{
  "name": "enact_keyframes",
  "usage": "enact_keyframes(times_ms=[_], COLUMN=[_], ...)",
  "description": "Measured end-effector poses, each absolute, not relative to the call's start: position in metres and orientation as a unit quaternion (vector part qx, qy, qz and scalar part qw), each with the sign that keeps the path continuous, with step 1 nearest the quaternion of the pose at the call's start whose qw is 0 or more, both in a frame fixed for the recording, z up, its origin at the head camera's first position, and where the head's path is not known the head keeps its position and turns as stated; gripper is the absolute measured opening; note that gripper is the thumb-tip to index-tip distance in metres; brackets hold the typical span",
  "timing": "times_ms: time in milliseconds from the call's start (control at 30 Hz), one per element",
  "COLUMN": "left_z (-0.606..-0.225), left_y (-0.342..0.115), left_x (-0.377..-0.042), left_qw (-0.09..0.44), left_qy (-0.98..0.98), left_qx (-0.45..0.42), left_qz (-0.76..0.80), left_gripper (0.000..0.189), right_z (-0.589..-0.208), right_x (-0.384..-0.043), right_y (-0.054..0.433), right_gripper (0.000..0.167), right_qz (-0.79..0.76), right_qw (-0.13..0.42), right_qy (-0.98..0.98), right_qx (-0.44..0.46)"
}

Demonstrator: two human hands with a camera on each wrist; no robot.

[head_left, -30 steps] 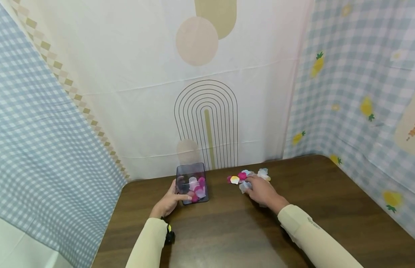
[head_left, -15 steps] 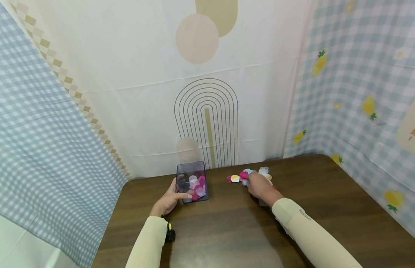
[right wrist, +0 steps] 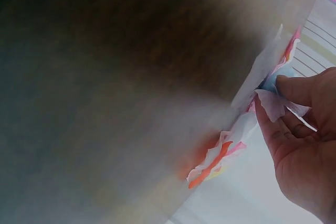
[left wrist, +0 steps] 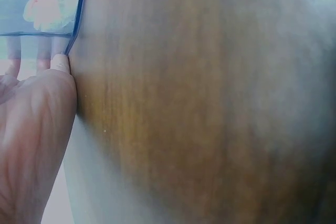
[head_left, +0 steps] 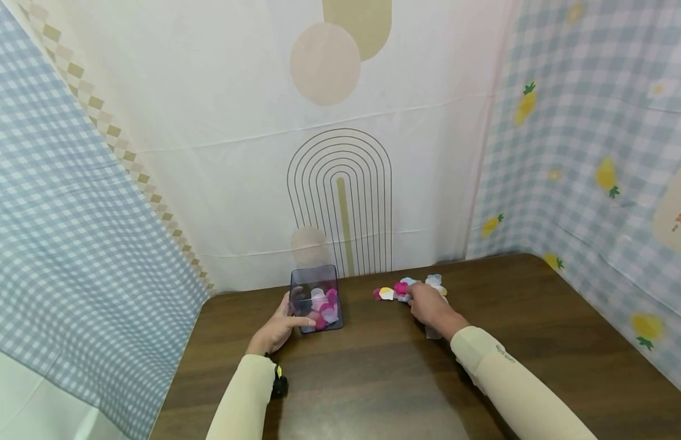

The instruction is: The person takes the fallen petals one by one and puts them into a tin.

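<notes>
My left hand (head_left: pixel 276 333) grips a clear, dark-tinted plastic box (head_left: pixel 327 282) by its left side, thumb across the near face. Pink, magenta and white petals (head_left: pixel 321 300) lie inside it. In the left wrist view, the fingers of my left hand (left wrist: pixel 34 124) show through the box wall. My right hand (head_left: pixel 431 307) is at a loose pile of fabric petals (head_left: pixel 401 288) to the right of the box. Thin pale petals (right wrist: pixel 270 106) are pinched between the thumb and fingers of my right hand (right wrist: pixel 304 150) in the right wrist view; the palm holds a white edge too.
A white and yellow petal (head_left: pixel 387 294) lies at the pile's left end, and pale ones (head_left: pixel 434 281) lie beyond my right hand. An orange petal (right wrist: pixel 210 163) shows in the right wrist view. The brown wooden table (head_left: pixel 368 379) meets a printed cloth (head_left: pixel 241 214) at its back edge.
My right hand has shifted slightly up toward the pile's middle, and the pale petal at the pile's near side has gone from its spot. The left hand and box stay in place.
</notes>
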State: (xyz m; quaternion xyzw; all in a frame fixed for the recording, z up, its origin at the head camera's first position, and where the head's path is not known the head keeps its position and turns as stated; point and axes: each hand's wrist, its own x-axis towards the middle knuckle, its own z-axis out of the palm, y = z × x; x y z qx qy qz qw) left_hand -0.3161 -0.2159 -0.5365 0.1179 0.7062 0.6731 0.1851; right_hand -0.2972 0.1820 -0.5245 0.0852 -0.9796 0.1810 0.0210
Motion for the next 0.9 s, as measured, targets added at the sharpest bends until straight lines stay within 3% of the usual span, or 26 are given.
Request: enact_keyframes(times_ms=[333,633,900], left_z=[-0.537,-0.536,-0.538], left_y=[-0.216,-0.215,-0.216], left_x=[-0.319,-0.32,-0.319], left_qw=[0.184,0.181,0.179], left_qy=[0.709,0.712,0.711], left_qx=[0.113,0.113,0.112], left_qz=[0.672,0.669,0.671], left_gripper=[0.103,0.106,0.104], right_z=[-0.522,-0.499,-0.479], right_x=[-0.29,-0.275,-0.264], right_y=[0.182,0.169,0.141], right_gripper=[0.01,0.005,0.006], right_qz=[0.191,0.232,0.254], right_qw=[0.047,0.123,0.201], right_qy=[-0.977,-0.959,-0.928], right_qx=[0.086,0.108,0.185])
